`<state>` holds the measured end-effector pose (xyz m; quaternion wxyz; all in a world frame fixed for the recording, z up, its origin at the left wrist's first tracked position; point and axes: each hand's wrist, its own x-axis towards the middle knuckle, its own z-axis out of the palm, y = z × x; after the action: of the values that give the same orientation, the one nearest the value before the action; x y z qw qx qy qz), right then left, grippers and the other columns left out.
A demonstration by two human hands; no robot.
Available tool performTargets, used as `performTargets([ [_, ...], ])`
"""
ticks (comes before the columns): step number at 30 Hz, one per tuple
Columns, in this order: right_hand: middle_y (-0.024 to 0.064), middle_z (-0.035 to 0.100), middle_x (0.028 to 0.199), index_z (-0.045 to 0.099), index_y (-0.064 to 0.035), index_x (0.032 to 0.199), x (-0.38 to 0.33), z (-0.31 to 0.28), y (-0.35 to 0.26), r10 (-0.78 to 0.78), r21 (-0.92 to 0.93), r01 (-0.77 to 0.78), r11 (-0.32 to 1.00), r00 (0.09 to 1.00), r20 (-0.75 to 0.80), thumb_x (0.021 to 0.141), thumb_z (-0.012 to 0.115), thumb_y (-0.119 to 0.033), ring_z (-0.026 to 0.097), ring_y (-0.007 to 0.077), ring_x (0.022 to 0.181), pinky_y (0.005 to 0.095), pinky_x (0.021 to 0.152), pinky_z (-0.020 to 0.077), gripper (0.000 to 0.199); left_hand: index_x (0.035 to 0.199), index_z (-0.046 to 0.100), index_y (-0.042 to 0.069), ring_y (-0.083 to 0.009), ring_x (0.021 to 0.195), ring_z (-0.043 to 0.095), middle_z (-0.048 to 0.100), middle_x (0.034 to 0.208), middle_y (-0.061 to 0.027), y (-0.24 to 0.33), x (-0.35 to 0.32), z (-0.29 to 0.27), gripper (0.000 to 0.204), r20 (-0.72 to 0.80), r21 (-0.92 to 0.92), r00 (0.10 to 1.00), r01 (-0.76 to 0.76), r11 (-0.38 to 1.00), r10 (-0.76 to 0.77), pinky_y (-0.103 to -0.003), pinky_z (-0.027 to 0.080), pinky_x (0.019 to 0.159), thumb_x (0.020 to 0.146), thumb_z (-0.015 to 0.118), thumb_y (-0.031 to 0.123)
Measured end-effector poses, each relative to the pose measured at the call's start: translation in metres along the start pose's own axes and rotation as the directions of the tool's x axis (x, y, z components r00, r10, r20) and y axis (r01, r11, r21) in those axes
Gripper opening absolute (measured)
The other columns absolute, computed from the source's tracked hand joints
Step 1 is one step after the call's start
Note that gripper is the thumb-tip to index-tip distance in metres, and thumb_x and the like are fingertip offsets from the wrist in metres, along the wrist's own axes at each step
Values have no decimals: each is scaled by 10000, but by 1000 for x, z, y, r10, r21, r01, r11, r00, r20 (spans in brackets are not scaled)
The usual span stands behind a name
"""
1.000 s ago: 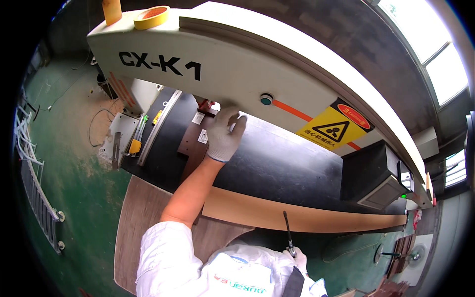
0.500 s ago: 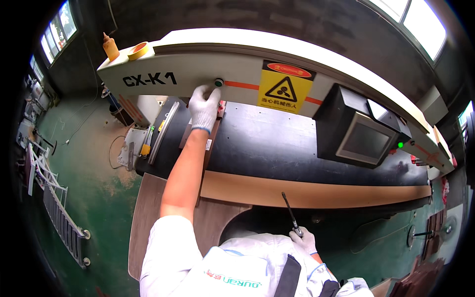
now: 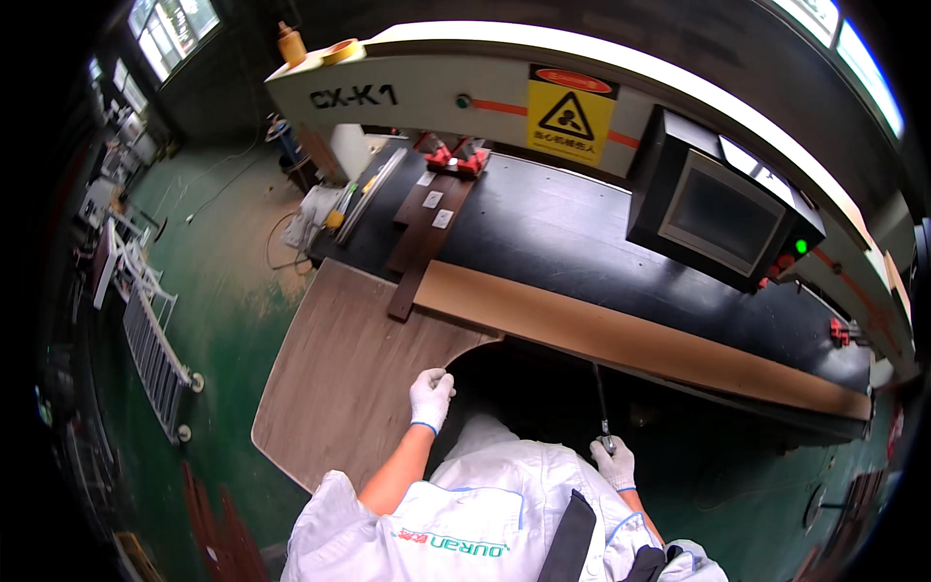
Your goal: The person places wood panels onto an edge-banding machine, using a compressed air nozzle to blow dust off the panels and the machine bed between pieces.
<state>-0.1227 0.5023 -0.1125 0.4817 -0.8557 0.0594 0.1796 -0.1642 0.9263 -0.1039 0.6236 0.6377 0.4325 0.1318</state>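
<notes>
My left hand [image 3: 432, 398], in a white knit glove, is closed with its fingers curled, beside the curved cutout of a grey-brown wood-grain panel [image 3: 339, 359]. Whether anything sits inside the fingers is hidden. Lower right, my gloved right hand [image 3: 615, 464] grips a slim dark rod-shaped tool [image 3: 601, 398] by its silver end; its shaft points away from me. Dark brown strips [image 3: 432, 228] with small white labels lie on the black machine bed [image 3: 543, 223], their far end under red clamps [image 3: 454, 157]. A long tan board [image 3: 621, 335] runs along the bed's near edge.
A beam [image 3: 427, 97] spans the machine, carrying a yellow warning sign [image 3: 569, 116]. At right a black control box with a screen [image 3: 722, 211] juts out. An orange bottle [image 3: 291, 47] and a tape roll [image 3: 341, 51] sit on top. Wheeled steps [image 3: 155, 354] stand left.
My left hand has come back from the clamp area under the beam to near my body. The right hand still holds the dark tool. The view has shifted, showing the clamps and labelled strips.
</notes>
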Motion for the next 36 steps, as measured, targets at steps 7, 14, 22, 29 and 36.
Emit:
performTargets([
  [7,134,705,830,713,-10,1046,20,11,-68,-31,-214,85,973,969,246,950,733,-378,674,255,767,398,744,532,381,1162,690,-18,-150,683,696,746,890,-92,-36,25,-56,266,-191,-21,981,-17,1000,12,-319,569,658,962,743,149],
  [14,261,745,990,714,-15,1071,55,43,-115,-5,-486,391,782,784,621,947,653,-538,719,441,969,468,839,545,542,1223,651,25,-170,637,691,726,923,-93,-34,82,-104,269,-215,-228,949,179,957,-229,-295,528,482,1023,679,203],
  [22,12,473,542,568,-109,835,128,60,-195,181,-80,-171,982,972,152,1007,609,-588,465,158,396,331,383,333,511,1242,617,27,-215,633,698,722,944,-137,-20,116,-127,310,99,-379,928,369,849,-360,-335,564,484,1053,629,272],
  [29,38,614,659,607,-101,899,193,75,-221,210,-28,-213,977,925,316,982,586,-704,567,179,458,322,404,401,609,1201,625,31,-233,654,706,728,942,-143,-10,117,-129,289,173,-337,922,385,859,-346,-345,587,522,1047,624,276],
  [36,80,709,760,646,-66,995,202,81,-204,295,108,-347,932,895,335,956,586,-759,731,216,611,306,477,529,696,1145,650,-23,-246,585,703,755,946,-197,7,149,-111,398,189,-96,901,413,906,-390,-349,541,450,1043,647,362],
])
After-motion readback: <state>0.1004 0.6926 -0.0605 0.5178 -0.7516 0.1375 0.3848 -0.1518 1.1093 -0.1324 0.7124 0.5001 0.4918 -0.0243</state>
